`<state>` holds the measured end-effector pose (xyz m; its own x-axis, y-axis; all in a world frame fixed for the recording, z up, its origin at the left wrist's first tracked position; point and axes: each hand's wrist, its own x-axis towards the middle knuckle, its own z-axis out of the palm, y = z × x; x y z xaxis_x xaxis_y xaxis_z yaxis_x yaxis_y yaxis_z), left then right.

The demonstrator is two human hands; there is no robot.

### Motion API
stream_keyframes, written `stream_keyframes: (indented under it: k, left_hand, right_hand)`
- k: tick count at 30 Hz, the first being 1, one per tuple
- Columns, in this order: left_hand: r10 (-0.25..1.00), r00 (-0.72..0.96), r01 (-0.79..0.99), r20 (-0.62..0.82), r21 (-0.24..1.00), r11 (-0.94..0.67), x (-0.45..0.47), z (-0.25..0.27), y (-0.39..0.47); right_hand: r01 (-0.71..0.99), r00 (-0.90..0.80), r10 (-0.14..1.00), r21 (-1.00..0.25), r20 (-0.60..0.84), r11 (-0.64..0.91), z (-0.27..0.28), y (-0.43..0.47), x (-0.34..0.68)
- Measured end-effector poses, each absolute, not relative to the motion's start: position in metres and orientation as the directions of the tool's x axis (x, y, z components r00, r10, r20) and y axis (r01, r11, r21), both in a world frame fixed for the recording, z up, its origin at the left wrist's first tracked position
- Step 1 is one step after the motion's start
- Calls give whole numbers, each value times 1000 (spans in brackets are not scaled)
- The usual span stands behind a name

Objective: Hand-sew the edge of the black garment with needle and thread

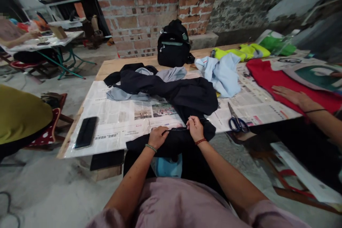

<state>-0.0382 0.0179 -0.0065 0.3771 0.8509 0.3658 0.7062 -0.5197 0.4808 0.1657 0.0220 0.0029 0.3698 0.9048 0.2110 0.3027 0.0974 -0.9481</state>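
Observation:
A dark navy garment (171,141) hangs over the front edge of the newspaper-covered table, its larger part bunched farther back. My left hand (157,136) pinches its edge, thumb and fingers closed on the fabric. To the right, my right hand (195,128) has its fingers curled together at the same edge; a thin pale thread seems to run near its fingertips. Whether it also holds a needle is too small to tell. Between the hands the fabric edge is stretched roughly straight, with a light line along it.
Scissors (237,119) lie right of the garment, a phone (86,131) at left. Behind are a black backpack (173,48), light blue cloth (221,73) and yellow-green cloth (242,52). At right, a co-worker's hand (290,96) rests on red fabric (263,74). Another person sits at left.

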Motion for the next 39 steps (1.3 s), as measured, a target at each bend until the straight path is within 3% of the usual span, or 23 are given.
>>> stream_keyframes:
  k: [4,7,9,12,14,16,19,22,31,39]
  left_hand:
    - [861,366,667,352,547,-507,-38,-4,18]
    - [869,348,657,353,569,-494,-38,-2,17]
    - [871,341,652,354,579,-490,-38,-1,17]
    - [870,342,642,356,587,-493,-39,-1,17]
    - [867,344,642,359,584,-497,-40,-2,17]
    - [865,345,641,364,582,-501,-40,-4,17]
    - [861,352,638,367,579,-508,-41,-6,18]
    - [855,359,640,373,568,-517,-42,-7,18]
    - [822,427,686,377,457,-566,-42,-4,15]
    - [824,446,696,348,444,-564,-40,-1,13]
  right_hand:
    - [316,281,924,-934,259,166,27,-5,151]
    - [98,108,991,-993,82,71,34,-18,147]
    - [77,73,996,-996,42,36,34,-16,151]
    - [358,2,979,-915,202,188,34,-2,158]
    - [572,-152,940,-748,305,335,35,10,159]
    - [706,-289,904,-567,315,423,36,19,157]
    - [784,-407,884,-408,230,467,33,27,153]
    - [760,-497,850,-383,176,524,27,30,155]
    - [815,-444,787,-170,429,553,-2,8,163]
    - [802,-377,803,-271,462,532,-19,6,165]
